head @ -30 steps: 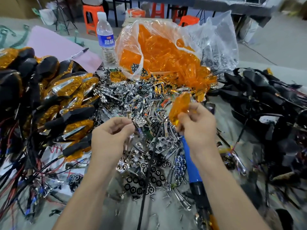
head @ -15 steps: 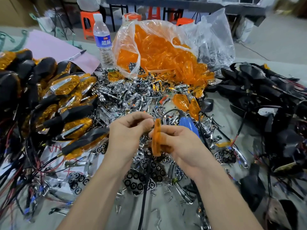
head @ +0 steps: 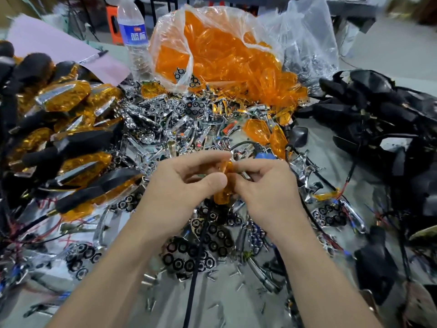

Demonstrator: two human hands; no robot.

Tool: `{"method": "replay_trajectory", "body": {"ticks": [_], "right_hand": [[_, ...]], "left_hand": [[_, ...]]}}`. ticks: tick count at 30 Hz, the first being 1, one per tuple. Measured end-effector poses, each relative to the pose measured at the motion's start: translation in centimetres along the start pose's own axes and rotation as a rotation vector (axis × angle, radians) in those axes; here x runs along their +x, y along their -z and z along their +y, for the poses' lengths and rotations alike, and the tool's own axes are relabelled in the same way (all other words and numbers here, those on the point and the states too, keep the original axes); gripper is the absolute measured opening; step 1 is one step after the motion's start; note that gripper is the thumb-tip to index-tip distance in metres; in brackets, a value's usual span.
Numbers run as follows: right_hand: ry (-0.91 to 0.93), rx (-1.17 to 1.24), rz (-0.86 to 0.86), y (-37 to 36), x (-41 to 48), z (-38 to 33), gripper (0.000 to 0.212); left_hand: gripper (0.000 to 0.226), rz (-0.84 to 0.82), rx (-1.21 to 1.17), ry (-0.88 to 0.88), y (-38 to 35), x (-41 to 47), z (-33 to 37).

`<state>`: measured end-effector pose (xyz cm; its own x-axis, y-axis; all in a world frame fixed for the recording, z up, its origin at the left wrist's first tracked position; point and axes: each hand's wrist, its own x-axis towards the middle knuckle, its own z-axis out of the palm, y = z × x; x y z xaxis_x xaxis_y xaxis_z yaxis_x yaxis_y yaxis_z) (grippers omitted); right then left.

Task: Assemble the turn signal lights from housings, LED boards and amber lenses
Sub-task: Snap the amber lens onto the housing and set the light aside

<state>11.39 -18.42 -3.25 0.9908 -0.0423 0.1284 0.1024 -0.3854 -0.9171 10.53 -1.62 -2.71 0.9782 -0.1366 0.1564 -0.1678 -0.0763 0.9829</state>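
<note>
The grey tabletop [head: 236, 311] carries a clear bag [head: 165, 31] spilling orange lenses [head: 227, 65]. A water bottle [head: 134, 41] stands just left of the bag. Further left lies a pink sheet [head: 59, 48] with a pen [head: 93, 57] on it. A heap of chrome parts [head: 165, 129] spreads in front of the bag. Finished lights [head: 66, 119] are piled to its front-left, black housings [head: 369, 110] to its right, and a second bag [head: 307, 43] touches its right side.

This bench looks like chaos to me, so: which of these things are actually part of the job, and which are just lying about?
Part of the job: amber lens pinched by left hand and right hand; bag of amber lenses; chrome LED boards; black housings; finished lights.
Just lying about: water bottle; pink paper; pen.
</note>
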Motion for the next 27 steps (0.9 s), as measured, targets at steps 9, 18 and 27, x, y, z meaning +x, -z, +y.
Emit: {"method": "replay_trajectory", "body": {"ticks": [9, 18, 27], "right_hand": [[0.006, 0.056, -0.007, -0.1, -0.2, 0.4, 0.03], [0.084, 0.114, -0.011, 0.1, -0.8, 0.2, 0.028], [0.102, 0.07, -0.012, -0.1, -1.8, 0.0, 0.036]], "left_hand": [[0.032, -0.034, -0.039, 0.099, 1.3, -0.1, -0.2], [0.013, 0.263, -0.04, 0.225, 0.5, 0.3, -0.4], [0.023, 0.103, -0.208, 0.252, 0.7, 0.0, -0.3]]}}
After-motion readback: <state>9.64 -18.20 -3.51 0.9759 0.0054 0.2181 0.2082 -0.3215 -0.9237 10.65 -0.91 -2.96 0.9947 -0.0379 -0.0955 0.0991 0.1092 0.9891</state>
